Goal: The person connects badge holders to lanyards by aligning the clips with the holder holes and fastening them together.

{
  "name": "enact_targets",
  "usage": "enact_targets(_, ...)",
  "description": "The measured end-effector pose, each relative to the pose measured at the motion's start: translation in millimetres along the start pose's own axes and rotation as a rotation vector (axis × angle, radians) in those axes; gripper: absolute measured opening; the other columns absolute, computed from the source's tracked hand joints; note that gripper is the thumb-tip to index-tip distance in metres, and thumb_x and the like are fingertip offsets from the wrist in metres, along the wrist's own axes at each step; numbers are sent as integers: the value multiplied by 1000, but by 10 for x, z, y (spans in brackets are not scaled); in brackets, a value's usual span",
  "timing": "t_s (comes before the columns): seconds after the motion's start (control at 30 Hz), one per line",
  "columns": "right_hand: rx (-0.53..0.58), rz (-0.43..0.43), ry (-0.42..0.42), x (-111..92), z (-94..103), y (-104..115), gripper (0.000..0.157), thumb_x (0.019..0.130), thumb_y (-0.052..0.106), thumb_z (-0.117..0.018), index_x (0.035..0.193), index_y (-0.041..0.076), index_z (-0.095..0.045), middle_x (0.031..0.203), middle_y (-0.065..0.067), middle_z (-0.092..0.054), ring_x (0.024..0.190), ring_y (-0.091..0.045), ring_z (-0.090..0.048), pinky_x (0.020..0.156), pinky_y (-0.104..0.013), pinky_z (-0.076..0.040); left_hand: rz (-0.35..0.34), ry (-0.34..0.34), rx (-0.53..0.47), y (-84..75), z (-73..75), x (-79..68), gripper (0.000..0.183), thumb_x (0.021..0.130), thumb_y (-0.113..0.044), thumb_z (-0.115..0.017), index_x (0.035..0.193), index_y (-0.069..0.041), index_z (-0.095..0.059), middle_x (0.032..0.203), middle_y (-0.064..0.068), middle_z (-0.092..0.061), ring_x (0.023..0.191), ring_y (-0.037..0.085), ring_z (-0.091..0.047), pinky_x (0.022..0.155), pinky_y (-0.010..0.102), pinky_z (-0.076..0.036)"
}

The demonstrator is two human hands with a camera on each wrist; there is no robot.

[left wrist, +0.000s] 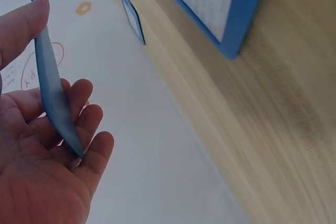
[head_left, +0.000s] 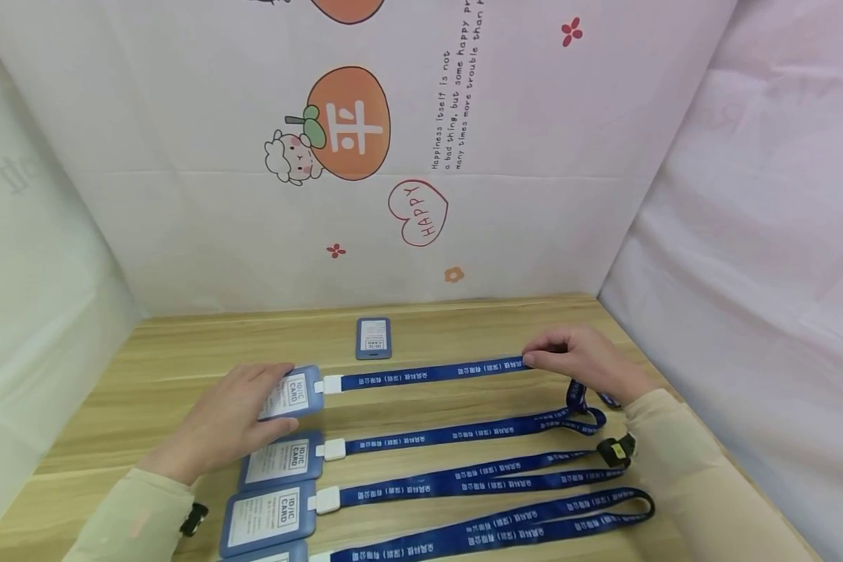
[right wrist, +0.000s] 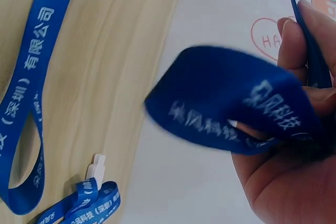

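My left hand [head_left: 228, 421] holds a blue-framed ID card holder [head_left: 311, 394] at the top of a row of holders. In the left wrist view that holder [left wrist: 55, 98] is edge-on, between thumb and fingers. A white clip [head_left: 332, 384] joins it to a dark blue lanyard [head_left: 428, 375] with white lettering, stretched to the right. My right hand [head_left: 583, 359] pinches the lanyard's far end. In the right wrist view a loop of that lanyard [right wrist: 210, 98] bulges out from the fingers.
Below lie more card holders [head_left: 281, 460] with lanyards [head_left: 457, 433] laid rightward in rows. A lone card holder [head_left: 374, 339] lies near the back wall [head_left: 253, 257]. A bunched lanyard with a white clip [right wrist: 96, 170] is on the wooden table [head_left: 147, 367] by the right forearm.
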State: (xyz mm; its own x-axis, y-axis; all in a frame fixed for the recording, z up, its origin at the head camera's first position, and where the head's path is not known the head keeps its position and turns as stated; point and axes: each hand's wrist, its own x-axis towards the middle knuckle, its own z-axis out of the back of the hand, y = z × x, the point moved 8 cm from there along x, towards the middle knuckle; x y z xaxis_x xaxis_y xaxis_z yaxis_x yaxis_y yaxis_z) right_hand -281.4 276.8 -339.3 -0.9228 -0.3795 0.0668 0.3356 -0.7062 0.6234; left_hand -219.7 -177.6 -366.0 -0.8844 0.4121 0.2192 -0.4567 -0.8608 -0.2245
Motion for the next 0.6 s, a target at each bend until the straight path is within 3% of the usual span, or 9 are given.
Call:
enact_targets(0.37,-29,-12,21,65,-58,-126,25,99,39,-72,114,20,-79,108,4,-76,100,-16,-68,84,-32,-58,41,60,-1,174,-114,-53,77,90,-43,-79,149,-1,-52,142,23,-62,130,46,-58,108,66,-46)
enact_targets(0.6,-62,-54,24,3,-37,-215,24,100,38,-71,112,18,-79,105,3,-76,100,-16,-68,83,-32,-58,71,98,-3,233,-224,27,76,90,-47,-78,150,-6,-53,143,18,-60,126,41,-61,104,63,-51)
